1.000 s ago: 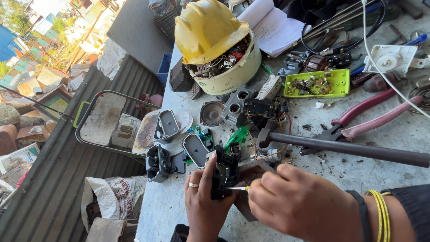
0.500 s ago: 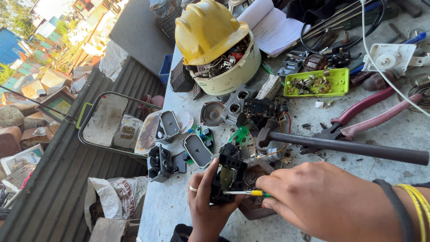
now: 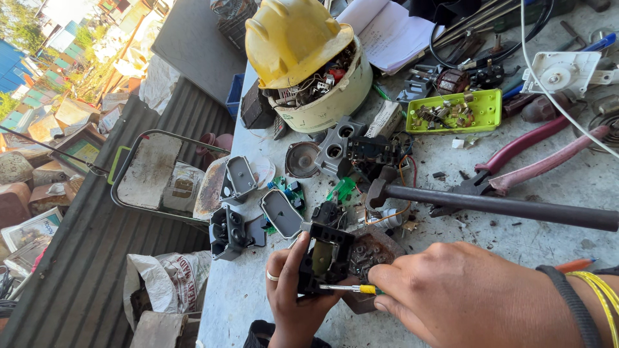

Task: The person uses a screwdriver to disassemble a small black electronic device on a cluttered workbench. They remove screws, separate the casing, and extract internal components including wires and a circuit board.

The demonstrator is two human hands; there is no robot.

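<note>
While steadying: left hand grips small black plastic box
Right hand: pinches thin yellow-handled screwdriver (tip inside)

The right hand ran off the lower right edge, its forearm cut away past the yellow bangles. The left hand was cropped at the wrist by the bottom edge. The screwdriver showed only a thin shaft; its handle sat buried in the right fist. The black part hid its underside against the palm. At right, the hammer handle and pink pliers left the frame. The tub's contents lay mostly hidden under the yellow helmet.
</note>
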